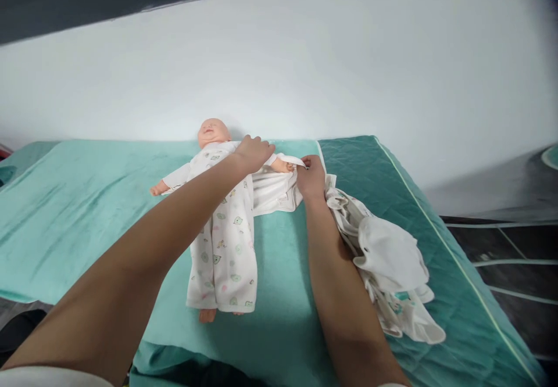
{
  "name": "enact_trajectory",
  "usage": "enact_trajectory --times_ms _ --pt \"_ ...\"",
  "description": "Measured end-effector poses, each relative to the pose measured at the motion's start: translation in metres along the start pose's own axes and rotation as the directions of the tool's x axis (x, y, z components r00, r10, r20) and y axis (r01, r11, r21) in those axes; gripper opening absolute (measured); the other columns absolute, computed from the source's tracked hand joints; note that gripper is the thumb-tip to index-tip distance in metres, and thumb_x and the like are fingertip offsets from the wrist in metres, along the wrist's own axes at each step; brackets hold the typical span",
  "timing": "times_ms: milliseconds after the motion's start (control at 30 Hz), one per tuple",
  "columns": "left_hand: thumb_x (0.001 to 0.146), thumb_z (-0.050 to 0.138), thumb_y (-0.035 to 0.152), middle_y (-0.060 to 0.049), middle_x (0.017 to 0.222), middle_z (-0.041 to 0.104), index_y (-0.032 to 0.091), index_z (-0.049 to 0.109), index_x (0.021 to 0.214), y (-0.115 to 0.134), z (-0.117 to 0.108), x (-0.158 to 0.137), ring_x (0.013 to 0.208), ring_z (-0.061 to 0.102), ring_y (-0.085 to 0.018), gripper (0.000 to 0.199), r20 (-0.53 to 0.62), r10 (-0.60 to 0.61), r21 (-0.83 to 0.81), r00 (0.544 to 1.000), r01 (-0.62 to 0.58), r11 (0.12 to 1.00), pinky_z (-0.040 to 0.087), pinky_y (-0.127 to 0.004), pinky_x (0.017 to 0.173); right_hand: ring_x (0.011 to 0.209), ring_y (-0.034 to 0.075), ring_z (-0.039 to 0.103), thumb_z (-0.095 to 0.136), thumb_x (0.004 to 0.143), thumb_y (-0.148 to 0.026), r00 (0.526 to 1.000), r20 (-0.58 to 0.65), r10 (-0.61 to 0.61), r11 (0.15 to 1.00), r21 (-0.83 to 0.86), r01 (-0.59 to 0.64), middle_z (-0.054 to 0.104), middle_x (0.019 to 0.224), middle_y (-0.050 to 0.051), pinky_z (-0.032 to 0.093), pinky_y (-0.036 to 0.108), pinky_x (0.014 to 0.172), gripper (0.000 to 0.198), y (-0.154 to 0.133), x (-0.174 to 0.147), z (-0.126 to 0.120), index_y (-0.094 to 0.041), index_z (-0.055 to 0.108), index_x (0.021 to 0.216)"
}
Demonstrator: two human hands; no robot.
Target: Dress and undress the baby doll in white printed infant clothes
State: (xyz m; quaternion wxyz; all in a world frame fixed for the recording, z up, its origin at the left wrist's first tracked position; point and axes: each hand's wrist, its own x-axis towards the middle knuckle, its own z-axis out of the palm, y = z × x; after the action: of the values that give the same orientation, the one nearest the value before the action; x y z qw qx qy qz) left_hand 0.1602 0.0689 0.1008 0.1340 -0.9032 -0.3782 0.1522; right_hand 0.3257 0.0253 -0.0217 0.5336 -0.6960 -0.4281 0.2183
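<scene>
A baby doll (213, 133) lies on its back in white patterned clothes (235, 247), its head toward the wall. My left hand (254, 154) is closed at the sleeve of the doll's arm on the right side; its fingertips are partly hidden. Pinched in my right hand (311, 176) is the edge of a white garment (291, 159), just beyond the doll's small hand (282, 166). More of this white cloth lies spread under that arm. My left forearm crosses over the doll's chest and hides part of it.
Beside my right forearm is a crumpled pile of white baby clothes (390, 253). Light green cloth (100, 201) covers most of the bed, with a darker quilted cover (357, 163) at right. A pale wall (305, 67) stands behind. Dark floor tiles (501, 247) show at right.
</scene>
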Motion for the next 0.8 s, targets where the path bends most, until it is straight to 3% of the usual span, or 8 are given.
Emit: enact_trajectory --times_ms 133,233,367,433,567,667,733,800 --pt "0.089 0.051 0.003 -0.015 0.123 0.066 0.012 0.055 0.132 -0.001 0.001 -0.001 0.112 0.059 -0.029 0.044 -0.021 0.015 -0.011 1.000 -0.015 1.000 0.040 -0.038 0.086 0.084 0.017 0.059 0.051 0.073 -0.020 1.000 0.014 -0.022 0.994 0.104 0.021 0.063 0.088 0.001 0.045 0.031 0.082 0.022 0.004 0.003 0.001 -0.019 0.057 0.094" --pt "0.089 0.052 0.004 -0.015 0.123 0.066 0.012 0.055 0.131 0.001 0.003 0.000 0.112 0.060 -0.029 0.043 -0.025 0.023 -0.031 0.999 -0.024 0.999 0.042 -0.038 0.086 0.085 0.018 0.063 0.055 0.067 -0.020 0.999 0.051 -0.006 0.960 0.281 -0.008 0.066 0.090 0.003 0.049 0.033 0.083 0.030 0.004 0.005 0.000 -0.018 0.059 0.096" --pt "0.089 0.055 0.007 -0.015 0.123 0.067 0.013 0.054 0.132 0.004 0.005 0.002 0.114 0.061 -0.029 0.043 -0.047 0.020 -0.083 0.999 -0.023 0.996 0.043 -0.038 0.087 0.107 0.020 0.068 0.058 0.057 -0.018 0.994 0.112 0.014 0.783 0.616 -0.081 0.070 0.112 0.007 0.053 0.037 0.096 0.045 0.000 0.010 -0.002 -0.020 0.055 0.102" --pt "0.090 0.055 0.010 -0.014 0.124 0.067 0.013 0.053 0.132 0.007 0.007 0.004 0.114 0.062 -0.029 0.043 -0.057 0.019 -0.116 0.998 -0.025 0.993 0.043 -0.038 0.088 0.117 0.020 0.067 0.053 0.056 -0.017 0.995 0.098 -0.007 0.711 0.700 -0.064 0.068 0.121 0.008 0.052 0.039 0.103 0.046 -0.001 0.012 -0.004 -0.021 0.053 0.102" --pt "0.089 0.057 0.011 -0.014 0.124 0.067 0.013 0.052 0.134 0.019 0.010 0.010 0.113 0.063 -0.028 0.045 -0.033 0.010 -0.162 0.999 -0.016 0.987 0.045 -0.038 0.089 0.116 0.020 0.069 0.045 0.058 -0.019 0.998 -0.056 0.004 0.724 0.689 0.036 0.069 0.116 0.009 0.051 0.045 0.107 0.040 -0.002 0.013 -0.004 -0.021 0.052 0.097" --pt "0.091 0.056 0.014 -0.016 0.128 0.065 0.012 0.055 0.131 0.029 0.011 0.011 0.116 0.062 -0.030 0.041 -0.023 -0.008 -0.191 1.000 0.003 0.981 0.046 -0.040 0.093 0.105 0.021 0.072 0.043 0.059 -0.019 0.972 -0.224 0.072 0.748 0.657 0.096 0.071 0.103 0.007 0.054 0.047 0.103 0.035 -0.005 0.012 -0.003 -0.022 0.050 0.093" --pt "0.092 0.058 0.018 -0.016 0.131 0.063 0.013 0.058 0.127 0.030 0.010 0.001 0.120 0.060 -0.030 0.036 -0.042 -0.014 -0.219 0.999 0.004 0.976 0.046 -0.040 0.095 0.098 0.020 0.072 0.043 0.061 -0.019 0.950 -0.304 0.068 0.770 0.622 0.144 0.069 0.095 0.005 0.055 0.046 0.101 0.030 -0.010 0.009 -0.001 -0.022 0.050 0.091" --pt "0.093 0.057 0.021 -0.014 0.130 0.064 0.014 0.062 0.122 0.025 0.010 -0.020 0.121 0.060 -0.030 0.030 -0.100 -0.040 -0.277 0.994 0.010 0.961 0.047 -0.041 0.097 0.095 0.020 0.071 0.045 0.065 -0.020 0.955 -0.295 0.001 0.798 0.576 0.177 0.068 0.090 0.004 0.055 0.044 0.100 0.024 -0.016 0.002 0.005 -0.021 0.051 0.089"
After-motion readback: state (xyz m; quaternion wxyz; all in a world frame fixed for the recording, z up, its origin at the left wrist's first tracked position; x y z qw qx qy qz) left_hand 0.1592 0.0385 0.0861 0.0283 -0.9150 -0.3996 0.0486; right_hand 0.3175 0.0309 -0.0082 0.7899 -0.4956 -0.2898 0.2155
